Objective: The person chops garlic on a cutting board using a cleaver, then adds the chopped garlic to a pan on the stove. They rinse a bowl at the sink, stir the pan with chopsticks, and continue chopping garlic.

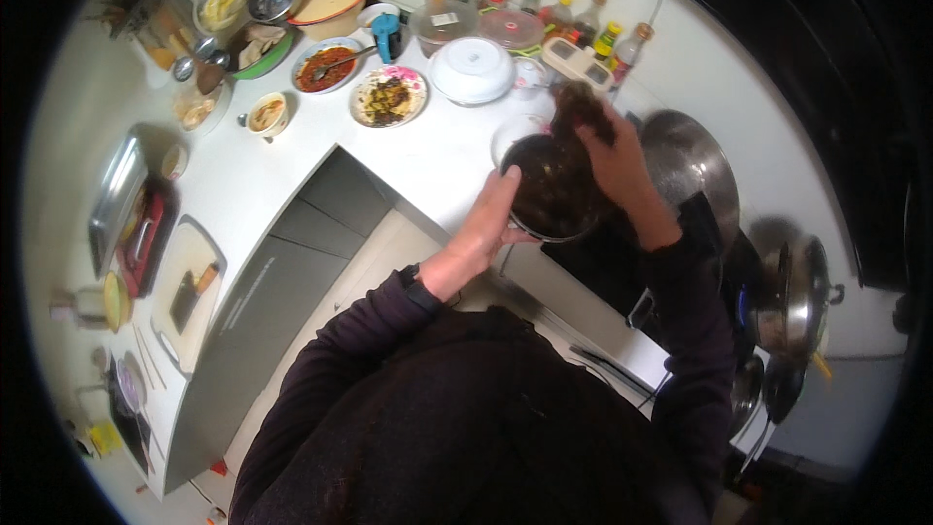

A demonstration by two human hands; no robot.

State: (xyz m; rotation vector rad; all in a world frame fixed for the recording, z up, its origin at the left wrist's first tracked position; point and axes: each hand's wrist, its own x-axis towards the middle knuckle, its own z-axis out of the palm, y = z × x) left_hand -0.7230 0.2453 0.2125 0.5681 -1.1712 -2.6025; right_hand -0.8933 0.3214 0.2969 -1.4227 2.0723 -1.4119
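Observation:
My left hand (pixel 481 222) grips the near-left rim of a round dark vessel (pixel 550 186), thumb on the edge and fingers beneath. The vessel is tilted, with its dark, glossy inside facing me. Above its far-right edge, my right hand (pixel 619 160) holds a dark brown, lumpy clump (pixel 579 113). Blur hides whether the clump is food or something else. Behind the vessel a pale bowl (pixel 506 135) is partly covered. To the right of my right hand stands a large metal wok (pixel 689 168).
On the white counter (pixel 430 168) are a plate of dark food (pixel 388 96), a bowl of red sauce (pixel 326 65) and an upturned white dish (pixel 472 71). Several bottles (pixel 576 18) line the wall. A cutting board (pixel 191 292) bears a cleaver (pixel 191 299). A metal pot (pixel 791 299) stands right.

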